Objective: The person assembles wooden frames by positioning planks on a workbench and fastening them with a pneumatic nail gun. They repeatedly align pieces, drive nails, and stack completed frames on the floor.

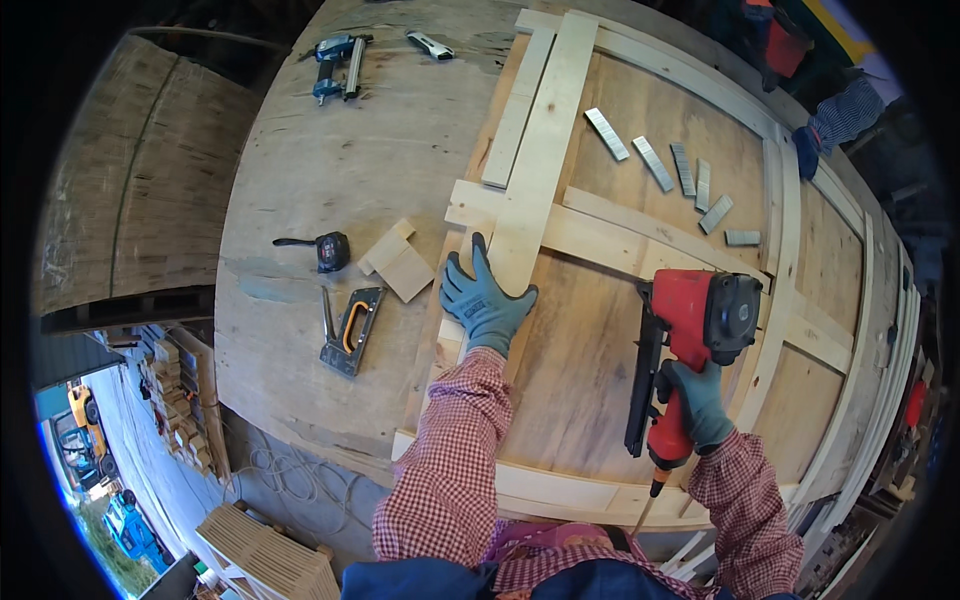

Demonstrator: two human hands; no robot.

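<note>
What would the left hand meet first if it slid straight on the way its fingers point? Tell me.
Most likely the left hand would meet the pale stub of wood jutting out left of the long slat; it looks very close, though their relative height is hard to judge.

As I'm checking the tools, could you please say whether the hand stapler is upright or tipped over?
Tipped over: the hand stapler lies on its side, one broad face turned up.
</note>
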